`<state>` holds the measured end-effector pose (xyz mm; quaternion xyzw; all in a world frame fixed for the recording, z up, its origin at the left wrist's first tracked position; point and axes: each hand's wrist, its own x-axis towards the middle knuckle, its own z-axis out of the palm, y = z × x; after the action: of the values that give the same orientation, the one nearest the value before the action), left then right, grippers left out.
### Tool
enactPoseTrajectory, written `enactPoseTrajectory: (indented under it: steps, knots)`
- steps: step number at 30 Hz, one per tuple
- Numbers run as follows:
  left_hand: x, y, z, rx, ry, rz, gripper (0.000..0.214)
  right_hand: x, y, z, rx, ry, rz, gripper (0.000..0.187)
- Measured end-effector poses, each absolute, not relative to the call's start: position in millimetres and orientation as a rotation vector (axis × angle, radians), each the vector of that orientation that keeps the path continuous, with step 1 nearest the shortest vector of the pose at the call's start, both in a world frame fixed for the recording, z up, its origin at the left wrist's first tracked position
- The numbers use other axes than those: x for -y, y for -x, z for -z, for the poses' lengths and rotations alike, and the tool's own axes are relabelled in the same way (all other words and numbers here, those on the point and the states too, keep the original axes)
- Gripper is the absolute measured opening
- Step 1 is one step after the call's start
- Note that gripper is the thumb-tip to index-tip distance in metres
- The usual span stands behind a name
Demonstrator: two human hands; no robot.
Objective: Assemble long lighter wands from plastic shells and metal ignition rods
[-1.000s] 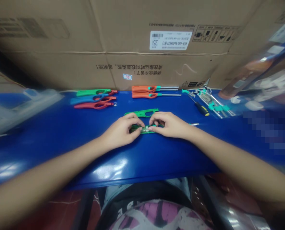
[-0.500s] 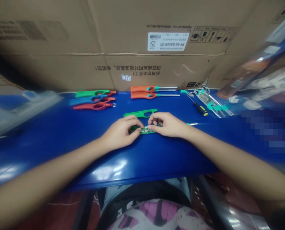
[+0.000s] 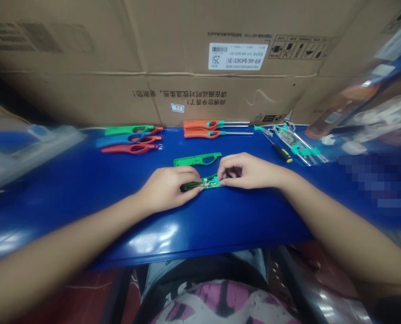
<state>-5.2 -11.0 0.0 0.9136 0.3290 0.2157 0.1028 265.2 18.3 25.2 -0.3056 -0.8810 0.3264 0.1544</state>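
Note:
On the blue table (image 3: pixel 85 180) lies an opened green lighter body (image 3: pixel 205 182) with clear and metal parts inside. My left hand (image 3: pixel 168 189) pinches its left end, fingers curled. My right hand (image 3: pixel 249 171) grips its right end, fingers bent over it. Just behind them rests a separate green lighter shell half (image 3: pixel 196 159).
At the back stand large cardboard boxes (image 3: pixel 193 63). Red, blue and green lighter shells (image 3: pixel 131 137) lie back left, two orange long-nosed lighters (image 3: pixel 214 128) at back centre. A black and yellow screwdriver (image 3: pixel 283 153) and loose parts (image 3: pixel 298 141) sit back right, a clear bag (image 3: pixel 21 153) left.
My right hand has slid a little to the right along the lighter body, uncovering more of its middle. My left hand has stayed nearly still.

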Motion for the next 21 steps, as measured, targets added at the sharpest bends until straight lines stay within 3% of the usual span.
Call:
enactPoseTrajectory:
  steps: [21]
  knots:
    - [11.8,1.8,-3.2,-1.027,-2.608,-0.641,0.021,-9.9,-266.1,-35.3,2.659,0.959,-0.816,0.013]
